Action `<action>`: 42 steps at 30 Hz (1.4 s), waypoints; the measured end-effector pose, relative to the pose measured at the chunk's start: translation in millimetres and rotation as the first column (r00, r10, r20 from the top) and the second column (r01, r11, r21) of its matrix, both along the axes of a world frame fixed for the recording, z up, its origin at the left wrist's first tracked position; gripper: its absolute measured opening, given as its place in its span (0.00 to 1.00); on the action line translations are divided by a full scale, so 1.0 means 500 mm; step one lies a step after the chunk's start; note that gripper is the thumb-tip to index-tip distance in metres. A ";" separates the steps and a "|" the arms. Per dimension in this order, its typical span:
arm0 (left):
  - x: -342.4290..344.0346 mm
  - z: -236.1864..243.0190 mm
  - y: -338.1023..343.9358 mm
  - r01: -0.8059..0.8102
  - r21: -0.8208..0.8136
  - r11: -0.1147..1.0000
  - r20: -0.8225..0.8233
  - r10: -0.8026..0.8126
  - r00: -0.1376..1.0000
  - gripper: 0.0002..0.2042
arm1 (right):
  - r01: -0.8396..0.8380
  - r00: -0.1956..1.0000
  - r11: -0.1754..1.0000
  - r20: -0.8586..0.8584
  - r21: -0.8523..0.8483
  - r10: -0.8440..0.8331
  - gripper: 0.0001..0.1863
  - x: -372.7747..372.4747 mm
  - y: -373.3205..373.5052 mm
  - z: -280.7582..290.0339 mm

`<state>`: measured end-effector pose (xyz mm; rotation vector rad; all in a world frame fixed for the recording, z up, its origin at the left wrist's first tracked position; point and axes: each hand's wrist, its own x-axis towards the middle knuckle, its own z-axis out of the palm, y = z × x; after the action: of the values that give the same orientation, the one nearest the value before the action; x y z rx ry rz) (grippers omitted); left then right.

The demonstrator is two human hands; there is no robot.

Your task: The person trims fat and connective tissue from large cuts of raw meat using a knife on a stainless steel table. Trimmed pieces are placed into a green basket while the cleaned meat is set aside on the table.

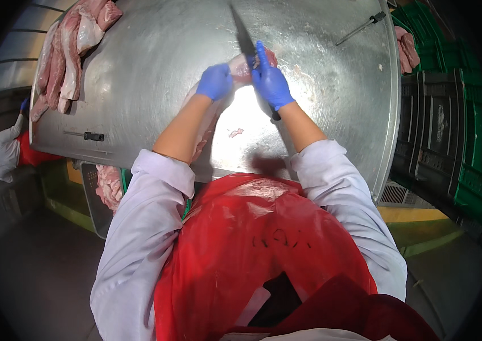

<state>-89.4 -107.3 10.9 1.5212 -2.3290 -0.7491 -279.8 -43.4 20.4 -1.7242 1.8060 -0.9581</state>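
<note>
My left hand, in a blue glove, is closed on a long strip of pale pink raw meat. The strip runs from beyond my hands down beneath my left forearm towards the table's near edge. In my right hand, also gloved in blue, is a knife. Its blade points away and slightly left, blurred by motion, and the butt of its dark handle shows below the palm. The right hand is over the meat's far end, partly hiding it. A small meat scrap lies on the metal table.
Several meat strips are heaped at the table's far left. A black-handled tool lies below them; a thin rod with a black handle lies far right. Meat trimmings fill a crate at left. Black crates stand right; another person is left.
</note>
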 end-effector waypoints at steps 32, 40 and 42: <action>0.074 0.000 -0.015 -0.183 -0.029 0.983 -0.315 0.165 0.934 0.08 | -0.476 0.837 0.811 0.457 0.341 0.299 0.41 -0.012 0.162 -0.035; 0.089 0.040 -0.034 -0.210 0.007 0.978 -0.341 0.200 0.919 0.11 | -0.599 0.757 0.757 0.494 0.262 0.428 0.40 0.010 0.110 -0.068; 0.094 0.045 -0.030 -0.243 0.081 0.967 -0.372 0.256 0.892 0.14 | -0.618 0.766 0.748 0.401 0.242 0.503 0.40 -0.001 0.135 -0.072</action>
<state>-42.6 -122.2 33.6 1.4933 -1.8079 -0.9218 -280.2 24.0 -15.5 -1.6197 1.0530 -0.5447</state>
